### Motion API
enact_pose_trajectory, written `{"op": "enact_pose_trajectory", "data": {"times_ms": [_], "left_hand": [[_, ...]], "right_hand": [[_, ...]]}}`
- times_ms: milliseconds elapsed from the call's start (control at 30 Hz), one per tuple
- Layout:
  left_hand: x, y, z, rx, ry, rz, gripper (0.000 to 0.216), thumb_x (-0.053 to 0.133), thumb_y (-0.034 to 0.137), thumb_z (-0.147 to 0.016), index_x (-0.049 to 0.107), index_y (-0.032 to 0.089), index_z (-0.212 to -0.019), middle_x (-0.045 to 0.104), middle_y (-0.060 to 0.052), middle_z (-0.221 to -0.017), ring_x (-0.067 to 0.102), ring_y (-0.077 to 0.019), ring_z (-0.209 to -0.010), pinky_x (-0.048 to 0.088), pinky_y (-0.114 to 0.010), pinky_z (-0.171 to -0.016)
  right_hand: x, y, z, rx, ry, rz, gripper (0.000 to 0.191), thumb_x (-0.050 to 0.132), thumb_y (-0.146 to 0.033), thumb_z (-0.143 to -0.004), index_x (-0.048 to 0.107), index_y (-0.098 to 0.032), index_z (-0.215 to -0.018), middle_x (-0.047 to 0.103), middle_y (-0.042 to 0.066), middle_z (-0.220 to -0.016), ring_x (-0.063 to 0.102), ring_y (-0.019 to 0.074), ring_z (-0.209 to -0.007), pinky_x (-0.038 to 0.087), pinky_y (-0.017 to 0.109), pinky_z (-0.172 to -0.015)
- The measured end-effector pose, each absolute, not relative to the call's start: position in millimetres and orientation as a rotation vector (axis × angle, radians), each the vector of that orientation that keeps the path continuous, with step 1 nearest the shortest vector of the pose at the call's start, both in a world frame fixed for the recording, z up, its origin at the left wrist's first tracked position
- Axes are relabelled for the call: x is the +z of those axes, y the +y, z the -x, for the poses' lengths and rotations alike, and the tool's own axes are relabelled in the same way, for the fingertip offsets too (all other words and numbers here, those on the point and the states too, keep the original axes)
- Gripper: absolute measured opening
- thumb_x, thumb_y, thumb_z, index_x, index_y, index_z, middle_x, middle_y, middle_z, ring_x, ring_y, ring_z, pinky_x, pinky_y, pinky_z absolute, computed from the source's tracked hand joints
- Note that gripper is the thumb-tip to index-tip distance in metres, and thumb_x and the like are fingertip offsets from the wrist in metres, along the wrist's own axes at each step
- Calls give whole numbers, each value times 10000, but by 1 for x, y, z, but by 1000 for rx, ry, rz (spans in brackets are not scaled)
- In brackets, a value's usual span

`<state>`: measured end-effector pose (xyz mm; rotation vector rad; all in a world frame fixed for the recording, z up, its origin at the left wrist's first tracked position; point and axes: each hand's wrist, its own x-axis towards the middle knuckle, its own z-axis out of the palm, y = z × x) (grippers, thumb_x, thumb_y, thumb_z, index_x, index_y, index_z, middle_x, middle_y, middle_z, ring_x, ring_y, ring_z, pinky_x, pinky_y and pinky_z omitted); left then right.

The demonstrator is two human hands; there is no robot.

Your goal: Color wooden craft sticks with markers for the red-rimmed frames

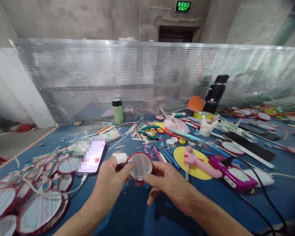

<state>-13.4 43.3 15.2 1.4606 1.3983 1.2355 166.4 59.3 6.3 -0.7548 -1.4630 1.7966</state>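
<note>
A small round mirror (141, 165) with a red rim is held up over the near middle of the blue table. My left hand (113, 177) pinches its left edge, thumb in front; a white wrap covers one finger of that hand. On the lower right edge, my right hand (169, 180) grips with thumb and fingers. A red line and thin pale lines cross the mirror's face. Its back is hidden from me. Just left of my left hand lies a phone (94, 155) with a lit screen and a white cable.
Many red-rimmed mirrors (40, 209) are piled at the left. To the right are a pink glue gun (199, 164) on a yellow disc (179, 154) and a purple device (233, 173) with a black cable. Pliers (149, 131), a green tumbler (118, 112) and a black bottle (215, 95) stand or lie behind.
</note>
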Motion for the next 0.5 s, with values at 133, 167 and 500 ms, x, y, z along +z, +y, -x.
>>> {"op": "enact_pose_trajectory", "data": {"times_ms": [133,167,500], "left_hand": [[16,44,16,1246,1444,-1428,240,629,355,-772,543,172,-642,537,24,-521,502,-126,-508,372,-236,-514],[16,44,16,1247,1447,-1419,243,631,359,-770,541,172,-643,534,26,-516,497,-125,-507,371,-236,-515],[19,44,17,1293,1379,-1327,254,656,381,-754,540,172,-668,540,34,-522,484,-119,-515,369,-236,-535]], "right_hand": [[6,59,-165,1826,-1421,713,375,687,-410,-838,708,-170,-1125,657,106,-1009,644,238,-967,598,249,-551],[6,58,-165,1834,-1413,707,362,681,-399,-841,707,-173,-1124,655,106,-1026,641,241,-983,602,257,-562],[9,57,-162,1978,-1229,667,284,636,-170,-767,712,-147,-1040,683,109,-1028,650,222,-959,598,302,-650]]}}
